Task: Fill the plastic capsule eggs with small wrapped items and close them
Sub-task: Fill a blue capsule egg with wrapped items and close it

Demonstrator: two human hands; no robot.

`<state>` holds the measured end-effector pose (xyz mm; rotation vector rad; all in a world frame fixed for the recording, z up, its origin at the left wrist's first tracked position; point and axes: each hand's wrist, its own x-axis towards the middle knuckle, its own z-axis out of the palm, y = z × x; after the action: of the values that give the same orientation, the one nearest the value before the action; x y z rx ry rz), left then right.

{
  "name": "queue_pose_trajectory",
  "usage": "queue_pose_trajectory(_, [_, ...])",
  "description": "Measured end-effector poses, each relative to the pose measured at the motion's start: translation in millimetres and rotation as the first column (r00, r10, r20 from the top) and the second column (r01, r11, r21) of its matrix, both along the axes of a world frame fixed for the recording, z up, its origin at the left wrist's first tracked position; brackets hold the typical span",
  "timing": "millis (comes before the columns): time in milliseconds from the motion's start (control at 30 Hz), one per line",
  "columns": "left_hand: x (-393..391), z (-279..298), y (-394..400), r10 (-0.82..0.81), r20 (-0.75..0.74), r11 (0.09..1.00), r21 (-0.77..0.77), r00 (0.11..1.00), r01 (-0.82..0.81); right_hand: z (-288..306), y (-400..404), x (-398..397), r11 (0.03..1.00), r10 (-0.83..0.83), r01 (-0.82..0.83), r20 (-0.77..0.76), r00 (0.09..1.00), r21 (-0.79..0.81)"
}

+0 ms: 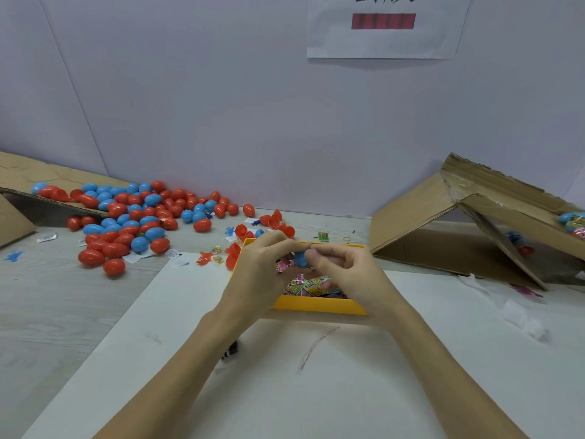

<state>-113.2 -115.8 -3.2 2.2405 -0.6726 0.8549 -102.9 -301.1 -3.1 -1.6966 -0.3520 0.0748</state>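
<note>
Both hands meet above the yellow tray. The left hand and right hand pinch a blue egg between curled fingertips; most of it is hidden, so its long axis cannot be told. Wrapped sweets lie in the tray beneath. Farther left on the worktop, a heap of red and blue eggs spills from a cardboard flap. A cardboard box lies right, its contents cut off.

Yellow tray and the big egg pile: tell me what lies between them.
Head view: between the yellow tray and the egg pile lie open red egg halves, an orange toy figure and candy packets.
</note>
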Motion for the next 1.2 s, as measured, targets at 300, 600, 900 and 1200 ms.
queue_pose_trajectory(300, [-4, -3, -12, 0.086, -0.023, 0.996, -0.026, 0.996, -0.087, -13, 21, -6, 0.973, -0.216, 0.230, 0.240, 0.947, -0.034])
queue_pose_trajectory(600, [-8, -6, -21, 0.155, 0.036, 0.986, -0.068, 0.987, -0.152, -15, 29, -5, 0.945, -0.324, 0.326, 0.238, 0.916, 0.034])
queue_pose_trajectory(900, [-11, -3, -22, 0.166, 0.011, 0.985, -0.054, 0.986, -0.165, -18, 30, -6, 0.944, -0.328, 0.313, 0.185, 0.926, 0.107])
queue_pose_trajectory(1200, [-14, -2, -24, 0.130, -0.033, 0.991, 0.023, 0.991, -0.129, -19, 30, -8, 0.947, -0.322, 0.317, 0.175, 0.930, 0.058])
